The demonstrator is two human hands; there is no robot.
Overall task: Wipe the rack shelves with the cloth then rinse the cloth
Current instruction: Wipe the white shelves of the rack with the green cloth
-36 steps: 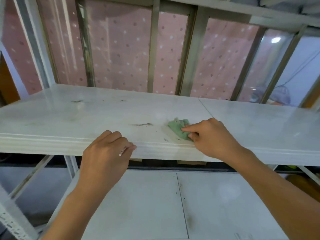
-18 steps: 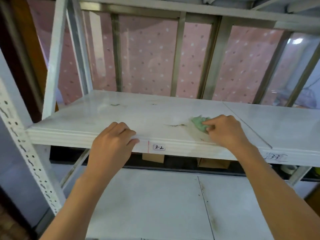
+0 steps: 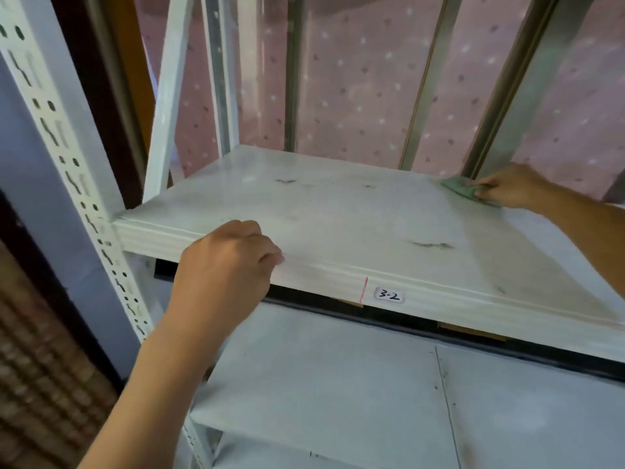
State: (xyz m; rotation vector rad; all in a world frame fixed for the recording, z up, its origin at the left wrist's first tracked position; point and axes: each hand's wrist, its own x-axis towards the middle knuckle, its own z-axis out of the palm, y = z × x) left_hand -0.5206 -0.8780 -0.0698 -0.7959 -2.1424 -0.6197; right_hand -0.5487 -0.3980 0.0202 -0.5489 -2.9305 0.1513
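A white rack shelf [image 3: 338, 218] with dark smudges spans the middle of the view, labelled 3-2 on its front lip. My right hand [image 3: 510, 187] presses a small green cloth [image 3: 461, 189] flat on the shelf near its back edge, at the right. My left hand [image 3: 226, 269] rests curled on the shelf's front edge, left of the label, holding nothing that I can see. A dark streak [image 3: 431, 245] lies on the shelf between the two hands.
A lower white shelf [image 3: 372, 394] sits below. A perforated white upright post [image 3: 67, 170] stands at the left. Metal bars [image 3: 422, 96] and a pink dotted curtain [image 3: 355, 89] stand behind the rack.
My right hand has slid the cloth from the front part of the shelf to its back edge. The view has swung left, and my left hand stays on the front lip.
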